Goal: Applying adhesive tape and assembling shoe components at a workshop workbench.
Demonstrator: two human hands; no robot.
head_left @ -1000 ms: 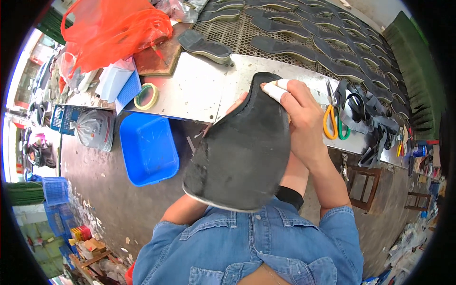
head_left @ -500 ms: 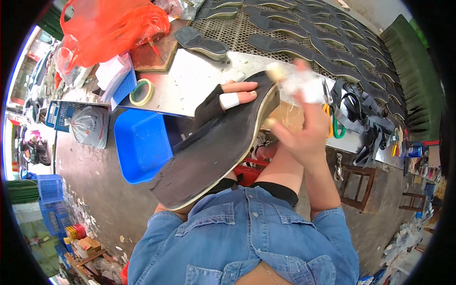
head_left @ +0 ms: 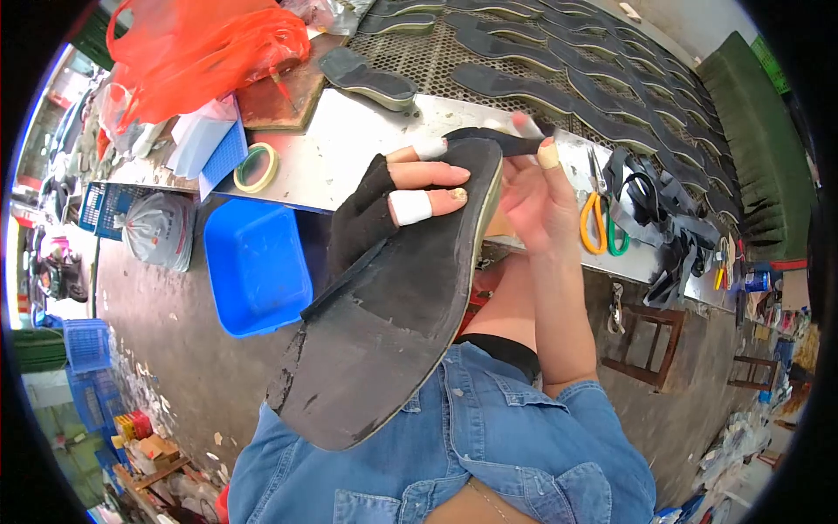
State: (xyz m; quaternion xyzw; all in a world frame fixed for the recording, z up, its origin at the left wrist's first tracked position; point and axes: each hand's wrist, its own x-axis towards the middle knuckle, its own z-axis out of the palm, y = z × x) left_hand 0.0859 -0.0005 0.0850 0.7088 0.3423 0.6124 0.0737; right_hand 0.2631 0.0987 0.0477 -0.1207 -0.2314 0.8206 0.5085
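Observation:
A large black shoe sole (head_left: 384, 297) with a pale edge is held at a slant in front of my body. My left hand (head_left: 367, 210), in a black fingerless glove with white tape on its fingers, is closed on the sole's left side near the upper end, fingertips lying over its face. The glove's palm and thumb are hidden. At the sole's upper end my right hand (head_left: 541, 196) pinches a black strip (head_left: 502, 140) between a taped thumb and fingers; the strip stretches from the sole's top edge to the thumb.
Many black soles (head_left: 515, 83) lie in rows on a perforated metal rack. One sole (head_left: 367, 77) rests nearer, by a red plastic bag (head_left: 205, 52). A tape roll (head_left: 256, 168), orange-handled scissors (head_left: 594, 223) and black scraps (head_left: 668, 236) lie along the bench. A blue basin (head_left: 257, 266) stands left.
The sole has tilted steeper, its lower end moving down. My right hand has risen slightly and turned, and now pinches the black strip. White material blurred beside it earlier no longer shows there.

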